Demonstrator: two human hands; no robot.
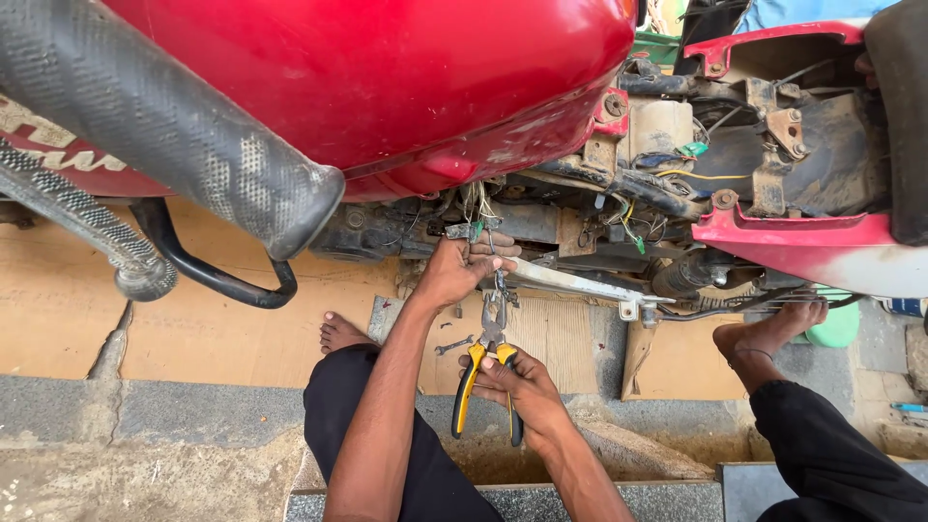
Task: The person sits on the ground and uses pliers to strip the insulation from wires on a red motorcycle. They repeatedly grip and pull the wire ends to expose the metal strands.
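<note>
Motorcycle [406,87] with red tank stands stripped at its seat end, wiring exposed, so the repair looks midway. Left hand [462,266] pinches a wire bundle [478,208] under the frame; right hand [517,387], wrapped around yellow-handled pliers [491,362], clamps a strand below. Pliers' long axis runs six to twelve o'clock, nose up.

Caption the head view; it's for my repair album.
Left hand holds wires under a red motorcycle; right hand grips yellow pliers.

Single view, head-worn camera: looks steeply down from above the red motorcycle tank [387,77] past the handlebar grip [164,126] close to the lens, towards the cardboard-covered ground [222,338]; near range; no second view
</note>
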